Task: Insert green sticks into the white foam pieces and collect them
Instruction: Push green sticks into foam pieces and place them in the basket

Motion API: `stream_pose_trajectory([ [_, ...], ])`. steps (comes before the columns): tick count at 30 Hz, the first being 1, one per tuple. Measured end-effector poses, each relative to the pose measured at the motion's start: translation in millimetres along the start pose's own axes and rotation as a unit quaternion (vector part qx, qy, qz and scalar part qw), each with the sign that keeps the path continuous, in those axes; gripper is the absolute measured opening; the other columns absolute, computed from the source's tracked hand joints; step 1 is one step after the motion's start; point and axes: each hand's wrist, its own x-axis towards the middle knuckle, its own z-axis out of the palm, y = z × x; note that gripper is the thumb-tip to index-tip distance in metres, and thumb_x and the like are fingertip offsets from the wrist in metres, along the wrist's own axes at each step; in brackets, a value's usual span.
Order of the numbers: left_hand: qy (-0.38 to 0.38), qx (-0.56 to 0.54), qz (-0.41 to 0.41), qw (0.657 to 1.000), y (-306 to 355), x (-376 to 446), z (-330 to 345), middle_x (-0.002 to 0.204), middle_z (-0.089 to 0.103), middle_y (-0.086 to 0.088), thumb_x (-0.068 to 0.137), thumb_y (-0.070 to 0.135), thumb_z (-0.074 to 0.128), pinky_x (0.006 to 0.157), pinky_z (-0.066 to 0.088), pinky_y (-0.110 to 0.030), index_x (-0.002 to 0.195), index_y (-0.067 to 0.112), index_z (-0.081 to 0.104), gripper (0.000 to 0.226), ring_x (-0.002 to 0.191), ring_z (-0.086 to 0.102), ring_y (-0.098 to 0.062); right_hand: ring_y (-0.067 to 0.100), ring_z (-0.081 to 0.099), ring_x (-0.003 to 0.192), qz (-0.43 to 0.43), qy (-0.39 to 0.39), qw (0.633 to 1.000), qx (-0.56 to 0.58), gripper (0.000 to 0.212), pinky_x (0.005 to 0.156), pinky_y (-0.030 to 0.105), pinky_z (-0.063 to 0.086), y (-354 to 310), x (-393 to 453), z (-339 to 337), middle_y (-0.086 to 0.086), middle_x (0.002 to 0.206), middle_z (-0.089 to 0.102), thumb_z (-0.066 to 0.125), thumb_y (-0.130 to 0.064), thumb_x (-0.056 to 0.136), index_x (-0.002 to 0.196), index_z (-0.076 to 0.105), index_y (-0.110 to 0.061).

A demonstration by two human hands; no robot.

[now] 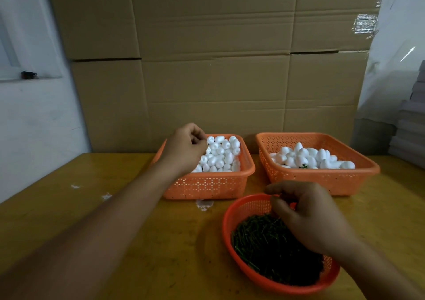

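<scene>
Reaching into the left square basket (207, 184), the left hand (184, 150) curls its fingers over the white foam pieces (222, 153); whether the grip has one pinched cannot be told. Right hand (308, 217) hovers over the round basket (232, 221) of green sticks (259, 240), fingertips together, possibly on one stick. Foam judged light, dentable: hold gently at the midsection. Sticks thin, stiff: pinch near one end. Right basket (322, 180) holds collected pieces on the worktop (115, 207).
</scene>
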Motion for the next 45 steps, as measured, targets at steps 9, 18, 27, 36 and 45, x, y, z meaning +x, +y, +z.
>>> stream_pose_trajectory([
  [9, -0.237, 0.166, -0.068, 0.955, -16.7, 55.8, 24.4, 0.094, 0.070, -0.001, 0.089, 0.020, 0.069, 0.075, 0.061, -0.030, 0.108, 0.028, 0.069, 0.021, 0.077, 0.071, -0.010, 0.005, 0.071, 0.063, -0.019, 0.012, 1.000, -0.018, 0.022, 0.063, 0.039, 0.061, -6.8, -4.8, -1.5, -0.016, 0.073, 0.074, 0.066, -0.024, 0.092, 0.111, 0.074, -0.032],
  [18, -0.333, 0.348, -0.023, 0.876, -5.5, 57.3, 51.7, 0.114, 0.066, 0.012, 0.087, 0.052, 0.067, 0.101, 0.043, -0.040, 0.119, 0.048, 0.064, 0.032, 0.113, 0.055, -0.016, 0.004, 0.070, 0.065, -0.026, 0.003, 0.999, -0.041, 0.023, 0.064, 0.038, 0.059, -11.2, -6.2, -2.1, -0.016, 0.074, 0.074, 0.066, -0.031, 0.091, 0.112, 0.073, -0.036],
  [27, -0.390, 0.309, -0.055, 0.865, -1.6, 64.3, 58.4, 0.114, 0.061, 0.013, 0.092, 0.039, 0.066, 0.072, 0.043, -0.024, 0.117, 0.047, 0.066, 0.026, 0.096, 0.059, -0.007, 0.006, 0.069, 0.061, -0.029, -0.008, 0.998, -0.047, 0.023, 0.060, 0.039, 0.059, -12.3, -6.3, -4.0, -0.013, 0.074, 0.074, 0.066, -0.031, 0.092, 0.114, 0.073, -0.036],
  [36, -0.417, 0.223, -0.117, 0.874, -6.5, 67.5, 60.5, 0.108, 0.070, 0.001, 0.091, 0.032, 0.067, 0.074, 0.057, -0.027, 0.109, 0.034, 0.071, 0.019, 0.087, 0.066, -0.010, 0.005, 0.067, 0.058, -0.031, -0.009, 0.998, -0.051, 0.022, 0.060, 0.040, 0.058, -12.4, -6.8, -5.6, -0.010, 0.073, 0.074, 0.065, -0.032, 0.093, 0.113, 0.073, -0.036],
  [45, -0.372, 0.261, -0.097, 0.885, -5.8, 63.1, 61.5, 0.099, 0.062, 0.010, 0.090, 0.021, 0.069, 0.061, 0.044, -0.019, 0.110, 0.039, 0.073, 0.027, 0.090, 0.060, -0.006, 0.003, 0.067, 0.062, -0.039, -0.014, 0.997, -0.065, 0.023, 0.062, 0.037, 0.058, -12.4, -5.8, -6.4, -0.012, 0.074, 0.073, 0.064, -0.032, 0.093, 0.115, 0.072, -0.035],
])
